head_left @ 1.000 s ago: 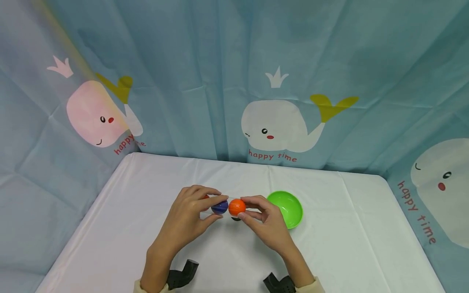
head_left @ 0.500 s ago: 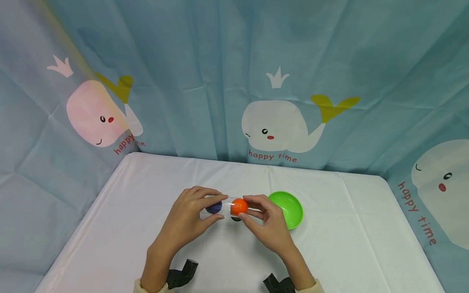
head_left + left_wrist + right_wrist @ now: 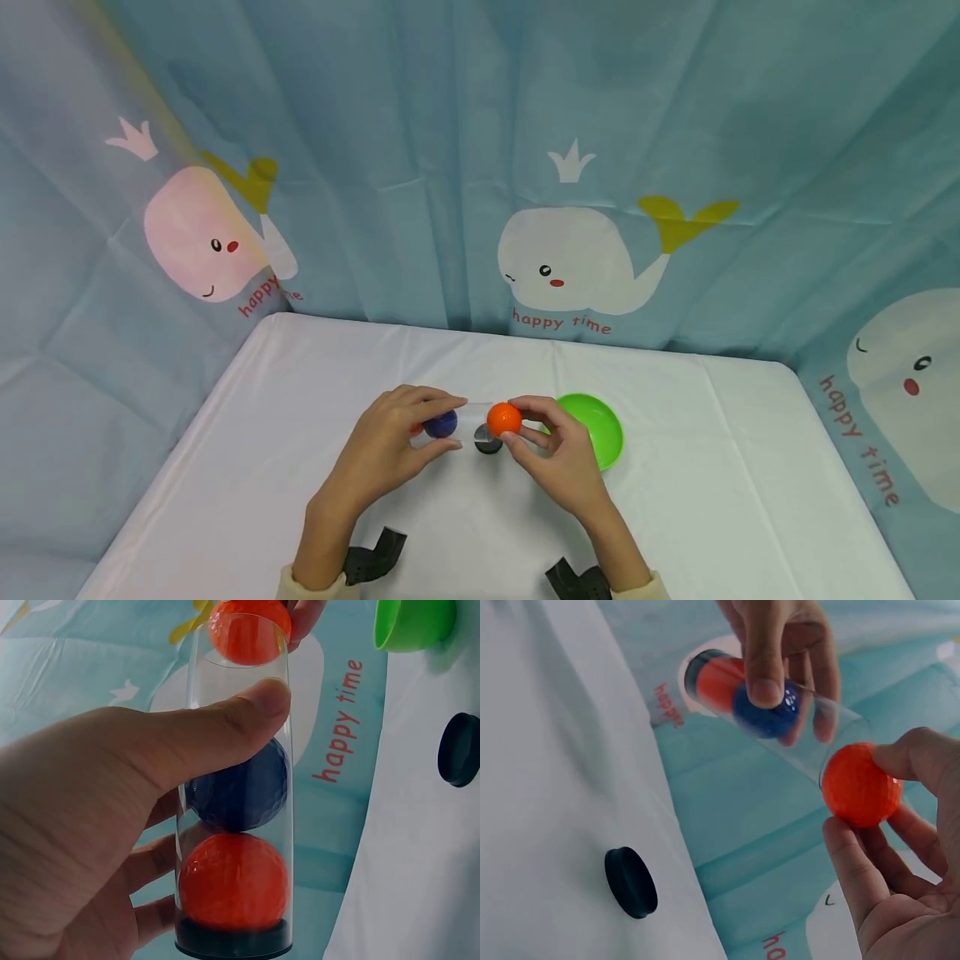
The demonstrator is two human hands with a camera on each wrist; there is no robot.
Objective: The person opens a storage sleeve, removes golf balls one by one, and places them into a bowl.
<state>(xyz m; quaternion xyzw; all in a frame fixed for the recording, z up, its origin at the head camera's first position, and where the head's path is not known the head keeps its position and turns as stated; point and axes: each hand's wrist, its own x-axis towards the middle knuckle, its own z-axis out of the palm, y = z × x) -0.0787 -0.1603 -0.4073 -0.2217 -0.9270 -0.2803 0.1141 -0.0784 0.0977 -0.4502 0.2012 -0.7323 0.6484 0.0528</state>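
My left hand (image 3: 386,437) grips a clear plastic tube (image 3: 196,690) with a black bottom, held above the table. Inside the tube, an orange golf ball (image 3: 234,881) lies at the bottom end and a dark blue golf ball (image 3: 247,787) lies against it, partly behind my thumb in the left wrist view. My right hand (image 3: 558,450) pinches another orange golf ball (image 3: 861,785) between thumb and fingers, right at the tube's uncapped end. Below the tube, a round black cap (image 3: 631,883) rests on the table.
A green bowl (image 3: 611,425) stands on the white-covered table (image 3: 712,467), just behind my right hand. A blue curtain (image 3: 420,208) with whale prints hangs along the far and side edges of the table. Each wrist carries a black mount (image 3: 375,557).
The orange ball in my right hand has shifted right, toward the tube's mouth. The blue ball has slid left, deeper into the tube. More of the black cap shows now.
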